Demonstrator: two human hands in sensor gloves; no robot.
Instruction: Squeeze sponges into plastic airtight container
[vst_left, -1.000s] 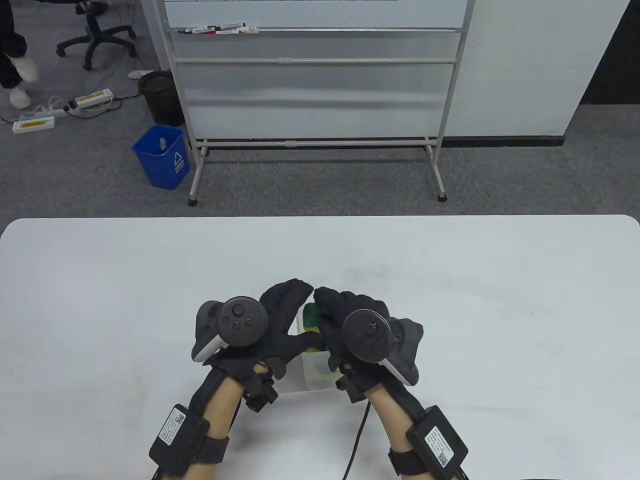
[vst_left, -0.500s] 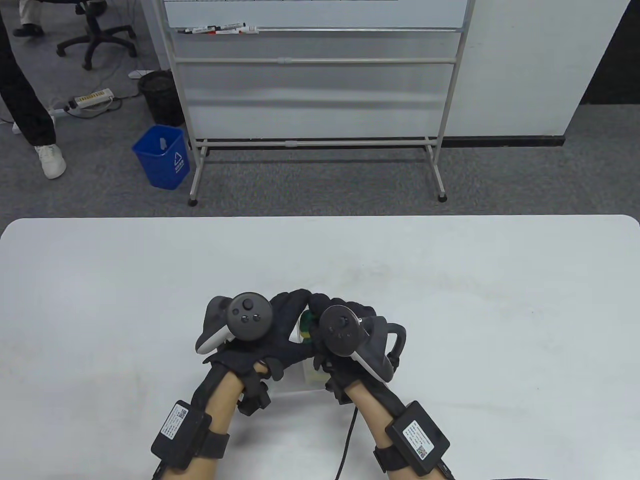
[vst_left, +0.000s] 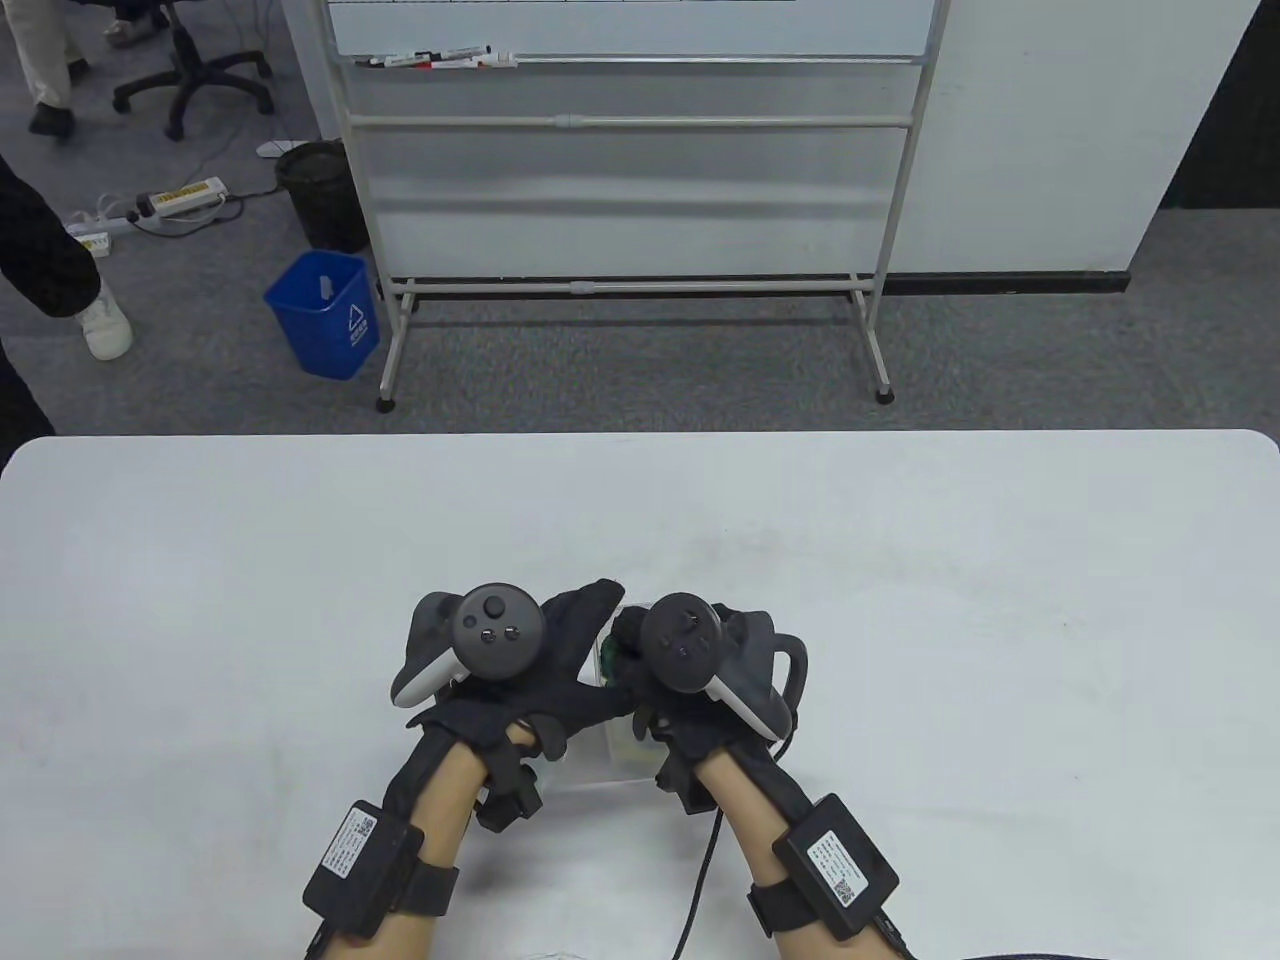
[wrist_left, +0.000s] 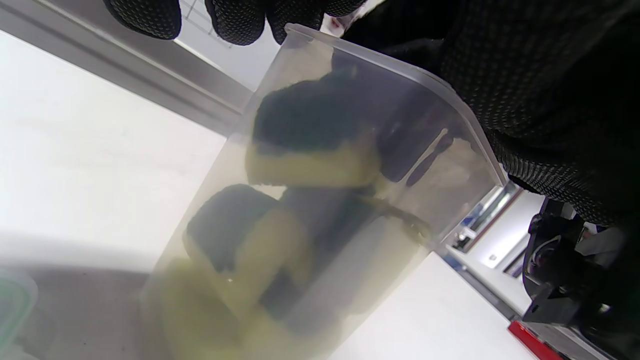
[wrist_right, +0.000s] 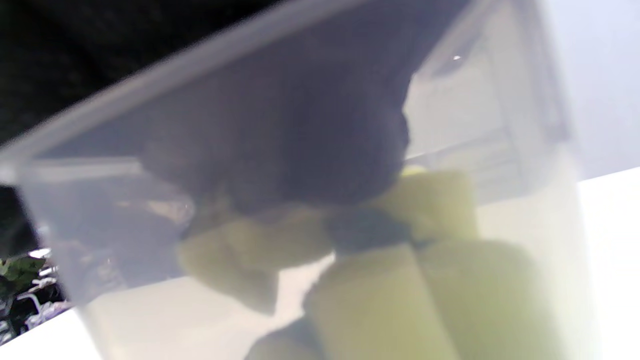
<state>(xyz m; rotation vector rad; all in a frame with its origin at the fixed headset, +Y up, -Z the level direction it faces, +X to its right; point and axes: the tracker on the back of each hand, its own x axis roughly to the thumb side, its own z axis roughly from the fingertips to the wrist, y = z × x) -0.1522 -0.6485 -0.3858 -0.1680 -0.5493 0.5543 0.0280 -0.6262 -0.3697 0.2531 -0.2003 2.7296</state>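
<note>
A translucent plastic container (vst_left: 625, 755) stands on the white table (vst_left: 900, 600) between my hands. My left hand (vst_left: 585, 650) grips its left wall, with fingertips (wrist_left: 240, 15) over the far rim. My right hand (vst_left: 640, 690) reaches down into the opening, and its fingers (wrist_right: 320, 150) press a sponge (vst_left: 607, 655) onto the ones below. Through the wall (wrist_left: 450, 150) I see several yellow sponges with dark green scouring sides (wrist_left: 310, 165). They also show in the right wrist view (wrist_right: 380, 300). The right glove (wrist_left: 550, 75) covers the opening.
A cable (vst_left: 705, 880) runs from my right wrist to the table's near edge. A greenish translucent edge (wrist_left: 15, 305) shows at the lower left of the left wrist view. A whiteboard stand (vst_left: 630, 290) and a blue bin (vst_left: 325, 315) stand on the floor beyond the table.
My right hand has moved left and down into the container, pushing the green-topped sponge inside so little of it shows. My left hand shifted slightly right, then kept its grip.
</note>
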